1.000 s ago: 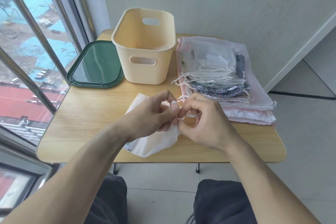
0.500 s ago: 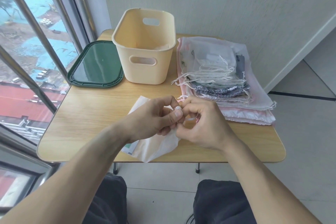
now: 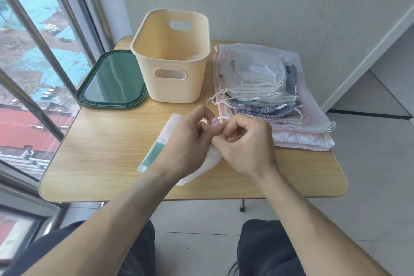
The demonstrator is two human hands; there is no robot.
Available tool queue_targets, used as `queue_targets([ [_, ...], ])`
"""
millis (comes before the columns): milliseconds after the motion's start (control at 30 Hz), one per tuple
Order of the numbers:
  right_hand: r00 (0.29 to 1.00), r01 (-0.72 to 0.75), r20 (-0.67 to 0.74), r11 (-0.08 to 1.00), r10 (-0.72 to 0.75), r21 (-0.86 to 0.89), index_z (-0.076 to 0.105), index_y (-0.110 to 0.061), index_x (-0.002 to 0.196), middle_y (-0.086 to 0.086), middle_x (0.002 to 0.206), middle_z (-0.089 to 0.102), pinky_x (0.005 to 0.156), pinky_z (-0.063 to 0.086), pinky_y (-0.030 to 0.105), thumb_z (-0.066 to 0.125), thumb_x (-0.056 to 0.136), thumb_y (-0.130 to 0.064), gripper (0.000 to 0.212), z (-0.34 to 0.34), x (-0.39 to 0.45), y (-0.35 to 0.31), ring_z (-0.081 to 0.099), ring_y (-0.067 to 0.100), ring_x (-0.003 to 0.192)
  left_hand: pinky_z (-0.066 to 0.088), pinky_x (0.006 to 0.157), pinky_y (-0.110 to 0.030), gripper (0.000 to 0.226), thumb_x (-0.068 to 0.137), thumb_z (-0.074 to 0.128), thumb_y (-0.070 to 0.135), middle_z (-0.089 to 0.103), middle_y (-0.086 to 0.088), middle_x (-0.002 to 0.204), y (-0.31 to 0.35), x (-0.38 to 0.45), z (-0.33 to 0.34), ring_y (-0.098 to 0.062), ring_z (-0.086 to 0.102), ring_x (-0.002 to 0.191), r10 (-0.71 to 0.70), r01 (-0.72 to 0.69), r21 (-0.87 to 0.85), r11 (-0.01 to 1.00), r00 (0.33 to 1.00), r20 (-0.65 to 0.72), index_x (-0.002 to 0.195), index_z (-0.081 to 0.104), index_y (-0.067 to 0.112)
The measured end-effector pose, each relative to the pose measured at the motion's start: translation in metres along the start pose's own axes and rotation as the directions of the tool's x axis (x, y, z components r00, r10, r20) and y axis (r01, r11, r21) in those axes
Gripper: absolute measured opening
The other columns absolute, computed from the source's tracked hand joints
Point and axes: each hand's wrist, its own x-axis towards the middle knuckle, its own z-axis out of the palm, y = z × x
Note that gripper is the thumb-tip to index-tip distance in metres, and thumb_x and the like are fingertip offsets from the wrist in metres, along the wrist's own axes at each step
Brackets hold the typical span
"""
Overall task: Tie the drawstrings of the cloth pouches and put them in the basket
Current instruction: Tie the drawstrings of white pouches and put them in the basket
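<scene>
A white cloth pouch (image 3: 167,135) with a green stripe lies on the wooden table (image 3: 107,152) under both hands. My left hand (image 3: 188,139) and my right hand (image 3: 244,141) meet over its mouth, each pinching the thin white drawstring (image 3: 220,117), which loops between the fingertips. The cream plastic basket (image 3: 172,60) stands behind the hands, with a bit of white cloth showing inside. A stack of untied pouches (image 3: 262,92) lies to the right of the basket, strings trailing off its left edge.
A dark green lid (image 3: 112,80) lies flat left of the basket, near the window bars. A wall runs behind the table. The table's front edge is close to my knees.
Both hands have stayed together over the pouch mouth, fingers shifting the drawstring. The pouch has turned slightly, so its green stripe now shows at the left.
</scene>
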Motion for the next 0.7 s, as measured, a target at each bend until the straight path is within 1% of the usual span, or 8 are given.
queue_targets([
  [100,0.999,-0.031,-0.011,1.0,0.03,-0.003,0.059,-0.01,0.055,0.0,0.056,0.065,0.05,0.044,0.024,0.077,0.066,-0.014,0.021,0.0,0.0,-0.001,0.054,0.012,0.049,0.045,0.062,-0.026,0.015,0.099,0.057,0.026,0.062,0.0,0.089,0.0,0.002,-0.001,-0.018,0.059,0.065,0.001,0.0,0.088,0.996,1.0,-0.011,0.086,0.052,0.021],
  [167,0.999,-0.049,0.008,0.999,0.049,0.008,0.059,-0.011,0.055,0.002,0.054,0.064,0.049,0.04,0.02,0.074,0.065,-0.017,0.019,-0.002,-0.001,-0.003,0.049,0.006,0.048,0.041,0.056,-0.021,0.015,0.099,0.06,0.023,0.061,0.01,0.079,0.0,0.002,-0.005,-0.012,0.055,0.056,0.024,-0.023,-0.023,0.999,0.999,0.041,0.087,0.053,0.017],
  [300,0.993,-0.086,0.08,0.995,0.082,0.042,0.058,-0.011,0.055,-0.007,0.05,0.059,0.048,0.034,0.013,0.071,0.063,-0.018,0.017,-0.006,0.0,-0.007,0.045,0.002,0.044,0.039,0.057,-0.027,0.016,0.092,0.067,0.025,0.063,0.011,0.065,-0.007,0.003,-0.011,-0.008,0.052,0.054,0.08,-0.08,0.006,0.997,0.995,-0.061,0.083,0.058,0.016],
  [400,0.992,-0.088,0.093,0.995,0.084,0.04,0.058,-0.012,0.055,-0.01,0.049,0.057,0.048,0.033,0.011,0.072,0.064,-0.014,0.016,-0.007,-0.001,-0.007,0.045,0.002,0.044,0.04,0.057,-0.028,0.016,0.095,0.066,0.025,0.062,0.008,0.064,-0.007,0.003,-0.011,-0.009,0.05,0.055,0.067,-0.063,0.07,0.996,0.997,-0.049,0.086,0.059,0.013],
  [467,0.991,-0.094,0.095,0.995,0.09,0.043,0.059,-0.012,0.056,-0.012,0.049,0.057,0.048,0.033,0.01,0.077,0.067,-0.005,0.022,-0.007,-0.001,-0.006,0.046,0.002,0.044,0.038,0.056,-0.023,0.018,0.097,0.063,0.025,0.063,0.007,0.064,-0.005,0.003,-0.011,-0.006,0.05,0.053,0.038,-0.036,0.073,0.997,0.999,-0.028,0.089,0.058,0.01],
  [533,0.989,-0.112,0.098,0.992,0.106,0.055,0.061,-0.01,0.058,-0.013,0.049,0.056,0.048,0.032,0.009,0.079,0.07,0.0,0.024,-0.008,-0.001,-0.004,0.046,0.002,0.043,0.038,0.055,-0.022,0.019,0.098,0.06,0.026,0.067,0.006,0.066,-0.004,0.003,-0.012,-0.005,0.05,0.052,0.003,-0.003,0.038,0.999,1.0,-0.008,0.091,0.058,0.008],
  [600,0.989,-0.111,0.109,0.992,0.103,0.061,0.064,-0.008,0.061,-0.012,0.051,0.058,0.048,0.033,0.009,0.079,0.071,0.001,0.02,-0.01,0.0,-0.004,0.047,0.001,0.043,0.038,0.055,-0.027,0.021,0.099,0.059,0.03,0.071,0.001,0.071,-0.004,0.003,-0.014,-0.009,0.051,0.053,-0.042,0.042,-0.032,0.999,0.999,-0.001,0.093,0.058,0.009],
  [700,0.991,-0.056,0.123,0.998,0.055,0.003,0.067,-0.014,0.064,-0.014,0.057,0.061,0.052,0.035,0.01,0.079,0.072,-0.001,0.019,-0.012,0.002,-0.003,0.052,0.002,0.05,0.037,0.053,-0.028,0.026,0.097,0.058,0.033,0.07,-0.011,0.076,-0.003,0.003,-0.017,-0.015,0.048,0.053,-0.127,0.129,-0.163,0.978,0.992,0.024,0.096,0.057,0.007],
])
